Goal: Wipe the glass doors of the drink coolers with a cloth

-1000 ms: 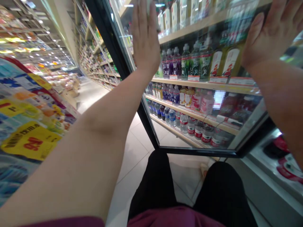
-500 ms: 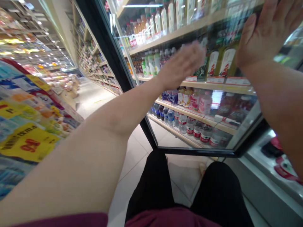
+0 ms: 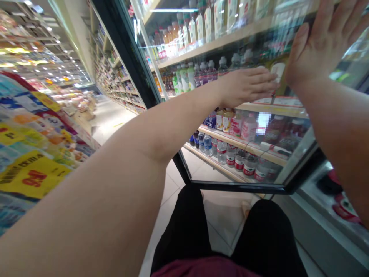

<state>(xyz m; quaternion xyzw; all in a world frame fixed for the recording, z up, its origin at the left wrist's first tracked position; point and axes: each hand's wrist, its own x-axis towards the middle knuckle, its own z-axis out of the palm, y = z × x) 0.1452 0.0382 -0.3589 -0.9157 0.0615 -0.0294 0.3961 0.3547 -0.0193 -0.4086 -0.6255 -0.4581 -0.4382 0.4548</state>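
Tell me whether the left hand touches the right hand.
Apart: the head view shows a narrow gap between the left hand and the right hand, a bottle showing through.

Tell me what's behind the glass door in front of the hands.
Behind the glass door stand shelves of bottles: water bottles on the lowest shelf, other bottles above. The left hand and right hand cover the bottles behind them, so those cannot be made out.

We're counting two hands up here, the left hand (image 3: 246,87) and the right hand (image 3: 321,48), and we're seeing one glass fridge door (image 3: 230,187), four shelves (image 3: 245,145) lining up behind it, and two legs (image 3: 177,227) standing underneath!
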